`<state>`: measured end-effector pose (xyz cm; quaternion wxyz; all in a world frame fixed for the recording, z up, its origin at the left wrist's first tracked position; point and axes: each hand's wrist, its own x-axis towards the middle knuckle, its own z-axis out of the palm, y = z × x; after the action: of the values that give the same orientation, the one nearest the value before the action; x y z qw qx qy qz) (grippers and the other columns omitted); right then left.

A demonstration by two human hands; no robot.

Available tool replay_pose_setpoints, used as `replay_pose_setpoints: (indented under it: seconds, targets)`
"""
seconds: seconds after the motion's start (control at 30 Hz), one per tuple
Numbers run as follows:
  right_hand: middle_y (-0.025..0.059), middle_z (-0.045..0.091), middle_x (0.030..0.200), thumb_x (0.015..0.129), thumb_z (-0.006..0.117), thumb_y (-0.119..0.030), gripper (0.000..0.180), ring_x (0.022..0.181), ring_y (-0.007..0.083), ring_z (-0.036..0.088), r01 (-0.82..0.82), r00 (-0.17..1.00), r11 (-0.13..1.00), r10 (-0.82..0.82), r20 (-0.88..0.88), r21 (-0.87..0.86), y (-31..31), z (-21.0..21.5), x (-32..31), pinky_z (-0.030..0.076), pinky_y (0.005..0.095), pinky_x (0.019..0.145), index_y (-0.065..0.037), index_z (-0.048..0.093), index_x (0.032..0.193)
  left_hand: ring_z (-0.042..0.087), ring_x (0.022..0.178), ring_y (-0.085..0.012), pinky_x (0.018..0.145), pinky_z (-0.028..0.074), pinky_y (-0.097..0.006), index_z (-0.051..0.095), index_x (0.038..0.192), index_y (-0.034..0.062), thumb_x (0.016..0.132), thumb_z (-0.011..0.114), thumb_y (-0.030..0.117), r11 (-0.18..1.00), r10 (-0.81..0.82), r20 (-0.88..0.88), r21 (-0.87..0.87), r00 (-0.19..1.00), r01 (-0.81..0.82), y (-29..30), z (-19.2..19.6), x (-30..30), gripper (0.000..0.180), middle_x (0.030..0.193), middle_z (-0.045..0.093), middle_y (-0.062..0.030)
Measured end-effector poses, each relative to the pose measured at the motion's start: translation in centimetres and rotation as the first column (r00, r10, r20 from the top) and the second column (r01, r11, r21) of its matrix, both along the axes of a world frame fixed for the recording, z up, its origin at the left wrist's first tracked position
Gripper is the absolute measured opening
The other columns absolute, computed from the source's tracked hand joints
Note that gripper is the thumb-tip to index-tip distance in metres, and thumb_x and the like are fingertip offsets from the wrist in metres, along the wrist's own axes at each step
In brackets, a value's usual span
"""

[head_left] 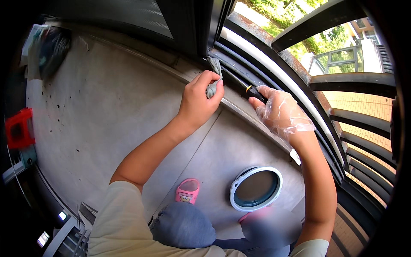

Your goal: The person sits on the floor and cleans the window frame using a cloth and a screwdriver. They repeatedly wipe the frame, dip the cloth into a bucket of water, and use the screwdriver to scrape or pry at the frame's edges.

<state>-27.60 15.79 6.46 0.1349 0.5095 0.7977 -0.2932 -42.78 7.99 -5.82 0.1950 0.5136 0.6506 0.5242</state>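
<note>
At the window's sliding track [237, 55], my left hand [198, 99] is closed around a twisted grey cloth [215, 65]. The cloth's upper end rests in the track's corner beside the dark frame post. My right hand [280, 110], in a clear plastic glove, grips a screwdriver [252, 91] by its black handle with a yellow ring. Its metal shaft lies along the track and points toward the cloth. Whether the tip touches the cloth, I cannot tell.
A white-rimmed basin [234, 193] of murky water stands on the floor below my right arm, near a pink slipper [188, 189]. Dark metal bars [355, 81] curve outside the window. A red plastic object [29, 128] and a bagged bundle [53, 51] are at the left.
</note>
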Motion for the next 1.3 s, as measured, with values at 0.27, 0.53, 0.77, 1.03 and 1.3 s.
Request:
replay_pose_setpoints:
  seconds: [0.27, 0.53, 0.77, 1.03, 1.3]
  targets:
    - [0.0235, 0.062, 0.076, 0.089, 0.058, -0.033, 0.038, 0.07, 0.0353, 0.062, 0.161, 0.986, 0.967, -0.167, -0.013, -0.196, 0.6, -2.0, -1.2, 0.048, 0.0385, 0.069, 0.0, 0.06, 0.107, 0.058, 0.069, -0.0188, 0.063, 0.046, -0.03, 0.054, 0.09, 0.0005, 0.084, 0.065, 0.017, 0.983, 0.157, 0.18, -0.123, 0.971, -0.136, 1.1, -0.4, 1.1, 0.02, 0.073, 0.059, -0.0106]
    - [0.0019, 0.05, 0.058, 0.092, 0.057, -0.033, 0.038, 0.045, 0.0085, 0.046, 0.261, 0.892, 0.766, -0.424, -0.156, -0.587, 1.2, -3.6, -0.2, 0.036, 0.0247, 0.041, -0.002, 0.055, 0.114, 0.051, 0.06, -0.0101, 0.055, 0.042, -0.027, 0.058, 0.081, 0.0006, 0.084, 0.066, 0.03, 0.938, 0.308, 0.467, -0.294, 0.829, -0.184, 2.7, -2.2, 0.5, 0.031, 0.066, 0.057, -0.0041]
    - [-0.0006, 0.047, 0.056, 0.092, 0.058, -0.03, 0.043, 0.042, 0.0075, 0.042, 0.266, 0.871, 0.774, -0.449, -0.2, -0.575, 1.5, -4.8, 0.7, 0.032, 0.0234, 0.04, 0.0, 0.051, 0.121, 0.045, 0.058, -0.0055, 0.052, 0.038, -0.025, 0.058, 0.079, 0.0027, 0.084, 0.062, 0.019, 0.948, 0.305, 0.587, -0.265, 0.75, -0.177, 3.1, -2.3, 1.2, 0.018, 0.062, 0.052, 0.0019]
    - [-0.0007, 0.047, 0.055, 0.09, 0.061, -0.031, 0.053, 0.042, 0.0079, 0.042, 0.201, 0.957, 0.893, -0.267, -0.115, -0.402, 2.3, -3.4, -0.2, 0.034, 0.0257, 0.041, 0.003, 0.047, 0.128, 0.05, 0.064, -0.0055, 0.059, 0.043, -0.023, 0.059, 0.085, 0.001, 0.087, 0.061, 0.021, 0.93, 0.359, 0.603, -0.292, 0.713, -0.221, 3.9, -2.9, 0.6, 0.021, 0.075, 0.061, -0.0015]
    - [-0.0013, 0.047, 0.055, 0.09, 0.061, -0.028, 0.049, 0.042, 0.0073, 0.042, 0.3, 0.851, 0.759, -0.487, -0.197, -0.578, 1.6, -5.0, 0.9, 0.032, 0.0233, 0.039, 0.003, 0.048, 0.126, 0.048, 0.05, -0.0201, 0.051, 0.041, -0.036, 0.051, 0.078, -0.0015, 0.086, 0.057, 0.02, 0.897, 0.437, 0.42, -0.146, 0.795, -0.417, 5.0, -2.9, 3.0, 0.024, 0.058, 0.053, -0.014]
